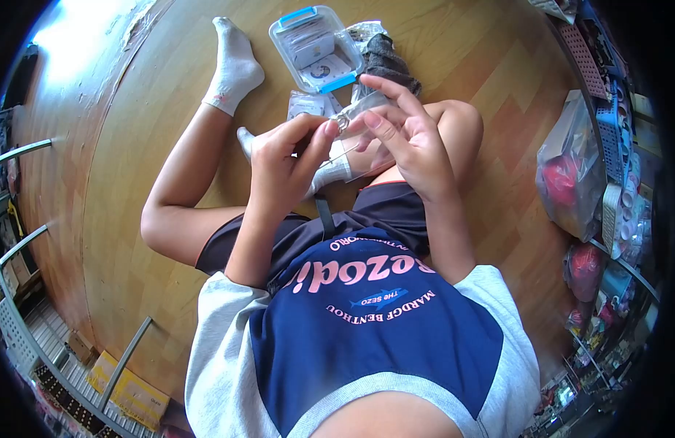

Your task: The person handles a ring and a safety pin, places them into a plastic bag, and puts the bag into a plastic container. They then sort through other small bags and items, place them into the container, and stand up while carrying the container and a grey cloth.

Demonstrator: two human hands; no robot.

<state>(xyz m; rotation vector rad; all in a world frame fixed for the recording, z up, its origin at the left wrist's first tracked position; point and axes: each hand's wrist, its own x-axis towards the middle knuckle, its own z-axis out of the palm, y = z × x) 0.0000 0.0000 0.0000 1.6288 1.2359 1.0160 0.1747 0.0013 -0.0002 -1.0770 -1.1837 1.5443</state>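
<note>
1. Your left hand: raised in front of you above your lap, fingers curled in, thumb and forefinger pinched on a small silvery item. What the item is cannot be made out; it looks like a small metal ring or clasp.

2. Your right hand: close beside the left, fingertips touching the same silvery item from the other side. It also holds a small clear packet, which sticks up between its fingers just behind the item.

3. Clear plastic case with blue latches: on the wooden floor ahead of your knees, lid shut, with cards or packets visible inside.

4. Loose clear packet: flat on the floor just beside the case, near your hands.

5. Dark grey cloth: bunched on the floor, touching the case's right side.

6. Plastic bag with something red inside: on the floor to your right, against the stocked shelves, well apart from your hands.

7. Progress, judged from how things lie: the item appears to be out of its packet and in both hands, so the picking-up looks done. The fine finger work on it looks unfinished. The case is shut and one packet lies untouched.
</note>
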